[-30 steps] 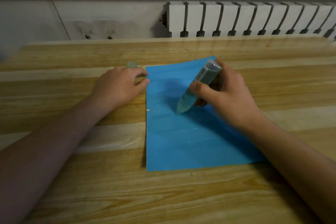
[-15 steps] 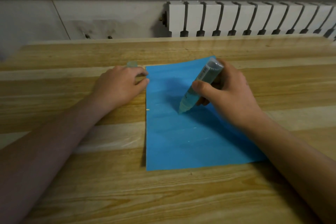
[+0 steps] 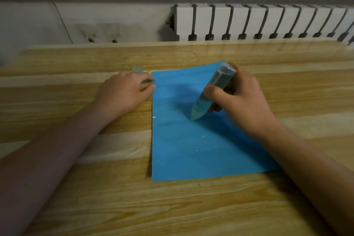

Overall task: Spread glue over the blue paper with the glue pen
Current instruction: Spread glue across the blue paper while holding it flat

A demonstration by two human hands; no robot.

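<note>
Two hands: right hand (image 3: 243, 105) gripping glue pen (image 3: 210, 92), tip on blue paper (image 3: 191, 149); left hand (image 3: 122, 94) loosely curled, thumb at sheet's left edge. Spreading step; near half likely next.

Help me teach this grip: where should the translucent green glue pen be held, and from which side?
Mid-barrel of the translucent green glue pen, from the right, as the right hand does, thumb in front. It leans tip-down on the blue paper sheet, so that keeps the tip visible.
</note>
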